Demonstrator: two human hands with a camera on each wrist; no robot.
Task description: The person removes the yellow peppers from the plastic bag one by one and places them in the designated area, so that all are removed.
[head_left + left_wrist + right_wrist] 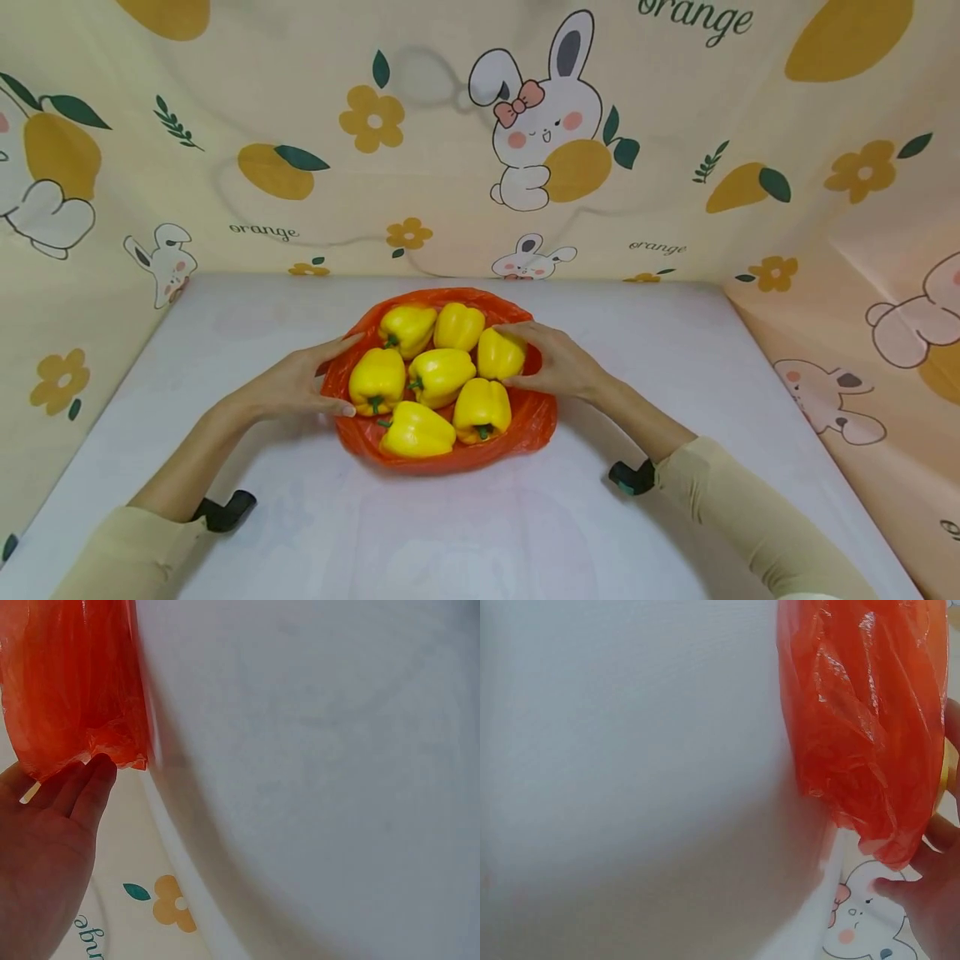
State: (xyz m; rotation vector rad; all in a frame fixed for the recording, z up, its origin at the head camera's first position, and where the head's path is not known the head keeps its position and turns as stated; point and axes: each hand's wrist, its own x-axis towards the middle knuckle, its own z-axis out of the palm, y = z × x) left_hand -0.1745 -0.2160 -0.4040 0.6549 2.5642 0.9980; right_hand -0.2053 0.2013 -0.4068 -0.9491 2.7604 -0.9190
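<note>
Peppers (pixel 441 377), seven in all, are gathered in the opened red bag (pixel 534 429), which is set on the table (pixel 465 542) between the two hands. The left hand (pixel 303 379) is spread at the bag's left edge, its fingers fairly straight and touching the plastic. The right hand (pixel 558 362) is placed about the rightmost pepper (pixel 501 358), thumb on the near side, fingers on the far side; whether it is firmly gripped cannot be told. The step in hand is judged to be handling at the bag's mouth. It is best done with the left edge steadied, so that the bag is not dragged or tipped. Any pepper should be held by its broad sides, not its stem, with loose plastic kept out of the grasp and its close neighbours left undisturbed.
</note>
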